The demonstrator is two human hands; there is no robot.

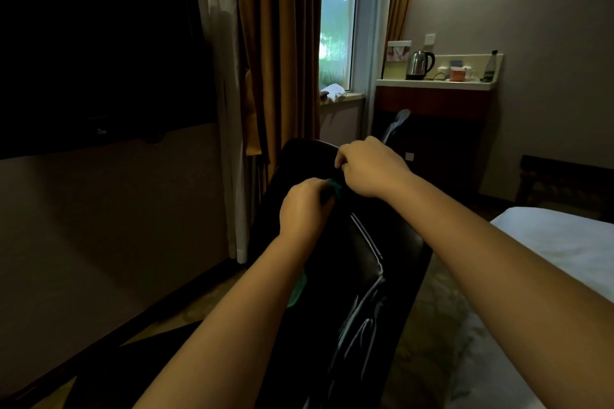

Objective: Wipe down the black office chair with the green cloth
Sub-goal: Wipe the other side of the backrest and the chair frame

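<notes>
The black office chair [358,276] fills the lower middle of the head view, its glossy back tilted toward me. My left hand [304,206] grips the green cloth [334,188] against the upper part of the chair back; another green piece of the cloth [297,290] hangs below my left forearm. My right hand [368,166] sits just above and right of the left, fingers curled over the chair's top edge beside the cloth. Most of the cloth is hidden under my hands and arm.
A dark television [99,53] hangs on the left wall. Curtains [275,53] and a window [337,16] stand behind the chair. A counter [435,85] with a kettle [419,65] is at the back right. A white bed [558,242] lies close on the right.
</notes>
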